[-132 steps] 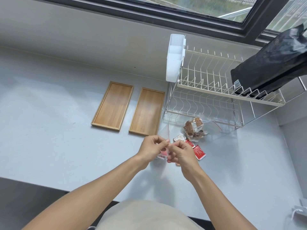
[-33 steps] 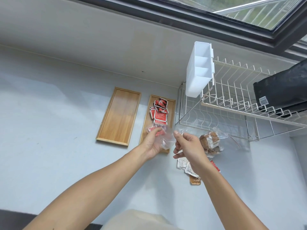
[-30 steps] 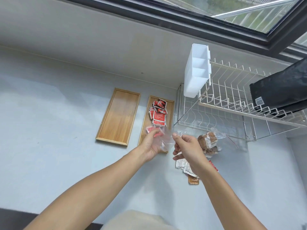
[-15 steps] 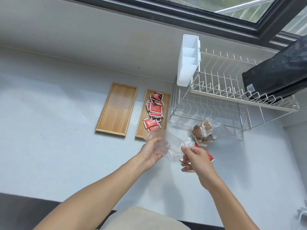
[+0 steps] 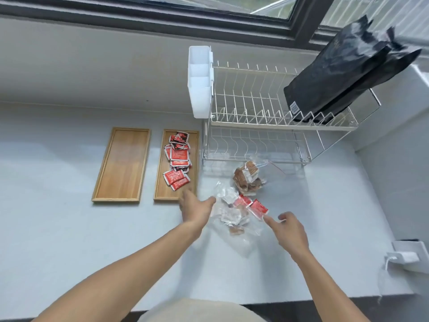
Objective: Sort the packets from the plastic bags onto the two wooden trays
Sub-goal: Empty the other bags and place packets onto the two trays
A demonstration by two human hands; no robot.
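Observation:
Two wooden trays lie side by side on the counter. The left tray [image 5: 120, 166] is bare. The right tray [image 5: 160, 191] holds several red packets [image 5: 177, 159]. A clear plastic bag [image 5: 232, 217] with white, brown and red packets lies crumpled on the counter between my hands. A second clear bag with brown packets [image 5: 248, 177] sits just beyond it. My left hand [image 5: 195, 209] is open at the right tray's near corner, holding nothing. My right hand [image 5: 287, 228] is open to the right of the bag, fingers pointing at the red packets [image 5: 256, 208].
A white two-tier wire dish rack [image 5: 255, 126] stands at the back right, with a white cutlery holder [image 5: 199, 82] on its left end and a black pouch [image 5: 343, 73] on top. A white plug block [image 5: 406, 256] sits at the counter's right edge.
Both hands have let go of the emptied clear bag, which now lies on the counter over the other packets. The hands have spread apart and opened.

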